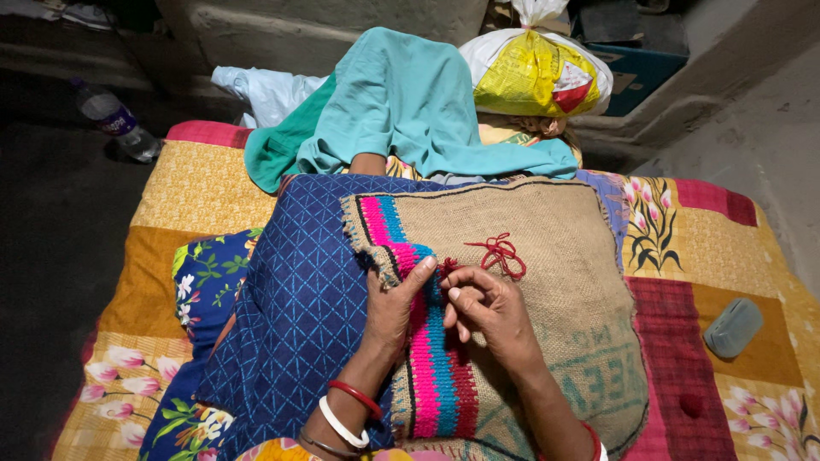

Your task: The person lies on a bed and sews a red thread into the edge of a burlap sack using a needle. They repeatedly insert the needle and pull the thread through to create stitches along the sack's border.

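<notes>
A coarse tan burlap sack cloth (547, 256) lies spread over a blue quilted cloth with a pale diamond pattern (299, 307) on the person's lap, on a patchwork bedspread of orange, red and floral squares (188, 196). Along the burlap's left edge runs a band of yarn stitching in stripes of pink, blue and dark red (431, 358), from the upper corner down to the near edge. Judging by that, one narrow strip is filled while most of the cloth stays bare to the right. A loose tangle of red yarn (501, 253) rests on the bare burlap just beyond the hands.

The left hand (391, 309) lies on the striped band, thumb raised along its edge and fingers curled under the fold, pressing the cloth steady. The right hand (489, 309) is bent at the wrist, its fingertips drawn together in a pinch beside the dark red stripe; a needle is too small to make out.

Further off: a teal garment (410, 102), a yellow and white plastic bag (538, 72), a grey oblong case (733, 327) and a plastic bottle (111, 115) on the dark floor.
</notes>
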